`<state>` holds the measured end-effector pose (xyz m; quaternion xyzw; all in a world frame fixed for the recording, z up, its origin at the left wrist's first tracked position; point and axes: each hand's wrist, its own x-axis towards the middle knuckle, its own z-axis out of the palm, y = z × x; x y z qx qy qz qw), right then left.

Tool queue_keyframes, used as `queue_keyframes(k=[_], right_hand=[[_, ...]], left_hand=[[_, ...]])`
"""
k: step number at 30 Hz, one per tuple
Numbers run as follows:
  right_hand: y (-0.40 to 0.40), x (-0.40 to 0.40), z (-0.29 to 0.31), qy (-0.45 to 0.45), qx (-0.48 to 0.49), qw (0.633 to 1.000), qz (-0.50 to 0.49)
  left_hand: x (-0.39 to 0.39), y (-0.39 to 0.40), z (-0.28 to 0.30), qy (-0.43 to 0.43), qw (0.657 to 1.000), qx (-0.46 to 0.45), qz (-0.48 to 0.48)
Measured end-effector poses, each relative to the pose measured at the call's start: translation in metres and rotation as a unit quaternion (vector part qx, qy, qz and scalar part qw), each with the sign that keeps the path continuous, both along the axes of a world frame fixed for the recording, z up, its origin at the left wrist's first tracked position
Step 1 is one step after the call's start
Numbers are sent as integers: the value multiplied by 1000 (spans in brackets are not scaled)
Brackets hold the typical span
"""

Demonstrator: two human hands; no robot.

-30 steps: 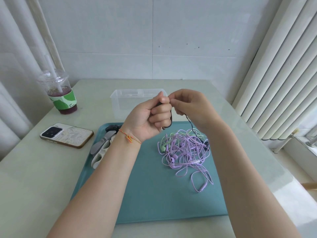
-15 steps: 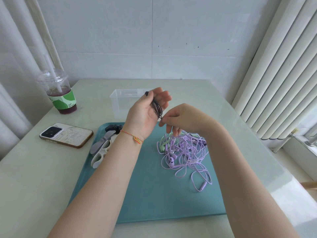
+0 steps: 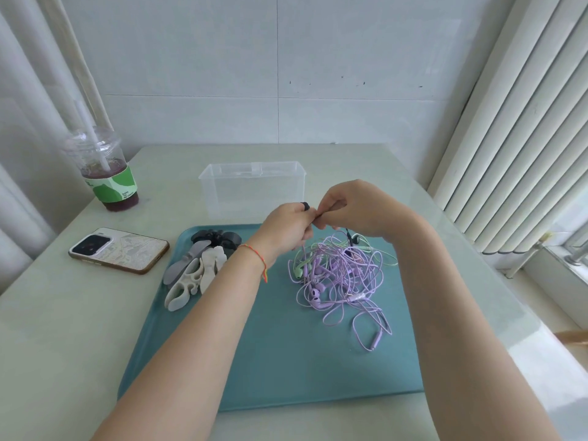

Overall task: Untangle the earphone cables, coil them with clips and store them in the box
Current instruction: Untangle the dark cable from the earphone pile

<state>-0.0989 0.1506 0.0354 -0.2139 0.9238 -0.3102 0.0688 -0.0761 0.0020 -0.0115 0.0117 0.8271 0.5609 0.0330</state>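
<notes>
I see both hands raised together above the far edge of the teal tray (image 3: 286, 361), just in front of the clear plastic box (image 3: 253, 187). My left hand (image 3: 286, 229) is curled into a fist around a black earphone cable (image 3: 305, 205), of which only a small dark end shows above the knuckles. I judge the fist keeps the gathered loops from springing apart. My right hand (image 3: 350, 208) meets it, with fingertips pinched at the same cable, probably to feed or tighten the next turn; the thin strand itself is too small to follow.

The tangle of purple and green earphones (image 3: 340, 275) lies on the right half of the tray, under the hands, not yet sorted. The cable clips (image 3: 197, 272), black, grey and white, wait on the left half, near the left wrist, so one can be taken quickly. The box stands open and looks empty.
</notes>
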Motion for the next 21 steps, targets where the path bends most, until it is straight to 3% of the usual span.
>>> queue_keyframes(k=[9,16,21], right_hand=[[-4,-4,-1,42,-156,986,-36],[-12,-3,-8,16,-198,980,-22],[-24,0,-18,-80,-252,964,9]], left_hand=[[7,-8,10,-101,963,211,-132],[3,-18,16,-107,814,531,-210],[-2,-21,13,-64,776,603,-171]])
